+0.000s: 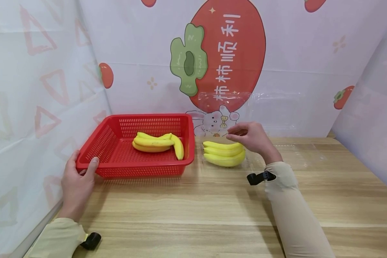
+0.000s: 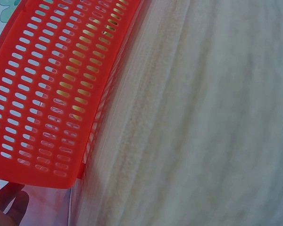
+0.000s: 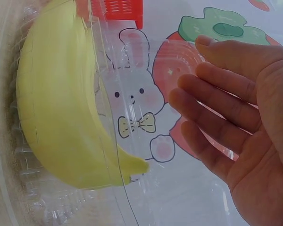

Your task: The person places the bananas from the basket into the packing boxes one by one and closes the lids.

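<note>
A red basket stands at the left of the table, with a bunch of bananas and a single banana inside. My left hand grips its near left corner; in the left wrist view some fingers show beside the red wall. Right of the basket another bunch of bananas lies in a clear plastic container. Above its back right part hovers my right hand, fingers relaxed and holding nothing; the right wrist view shows this hand beside the bananas.
The container's transparent lid stands raised at the back, against a printed sheet. More clear plastic lies to the right on the wooden table. A white sheet borders the left side.
</note>
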`<move>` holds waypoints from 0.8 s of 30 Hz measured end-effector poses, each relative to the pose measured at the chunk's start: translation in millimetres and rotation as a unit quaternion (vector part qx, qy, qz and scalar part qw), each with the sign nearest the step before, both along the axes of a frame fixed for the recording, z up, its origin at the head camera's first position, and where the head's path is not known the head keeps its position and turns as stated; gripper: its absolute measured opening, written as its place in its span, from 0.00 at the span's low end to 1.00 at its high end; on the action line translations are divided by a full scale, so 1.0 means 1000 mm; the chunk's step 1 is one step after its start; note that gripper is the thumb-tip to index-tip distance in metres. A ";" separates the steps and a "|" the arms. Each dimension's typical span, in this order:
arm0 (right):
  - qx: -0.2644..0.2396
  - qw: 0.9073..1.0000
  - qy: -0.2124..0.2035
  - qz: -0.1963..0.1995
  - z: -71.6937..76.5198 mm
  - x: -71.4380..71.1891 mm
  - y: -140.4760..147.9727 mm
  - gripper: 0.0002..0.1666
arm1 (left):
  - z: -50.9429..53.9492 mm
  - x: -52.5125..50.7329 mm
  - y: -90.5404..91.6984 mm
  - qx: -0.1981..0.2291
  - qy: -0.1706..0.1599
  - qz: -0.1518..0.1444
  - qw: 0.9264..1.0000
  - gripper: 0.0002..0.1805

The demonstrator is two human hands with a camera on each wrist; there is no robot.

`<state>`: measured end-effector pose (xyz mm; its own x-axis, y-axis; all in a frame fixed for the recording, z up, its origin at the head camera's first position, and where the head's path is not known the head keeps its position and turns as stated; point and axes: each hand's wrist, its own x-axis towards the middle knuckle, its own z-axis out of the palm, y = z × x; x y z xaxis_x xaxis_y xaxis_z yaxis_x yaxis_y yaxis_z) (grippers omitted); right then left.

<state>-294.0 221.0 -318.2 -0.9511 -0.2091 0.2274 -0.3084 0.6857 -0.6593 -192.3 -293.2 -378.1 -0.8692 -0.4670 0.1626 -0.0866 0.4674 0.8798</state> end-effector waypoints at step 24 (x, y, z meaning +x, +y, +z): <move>0.001 1.000 -0.006 0.007 -0.003 -0.003 -0.005 0.23 | 0.000 0.000 0.000 -0.004 0.002 -0.002 1.000 0.46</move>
<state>-296.9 215.5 -321.6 -0.9508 -0.2228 0.2154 -0.3099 0.6825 -0.6620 -192.4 -293.6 -378.3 -0.8701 -0.4627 0.1697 -0.0815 0.4746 0.8764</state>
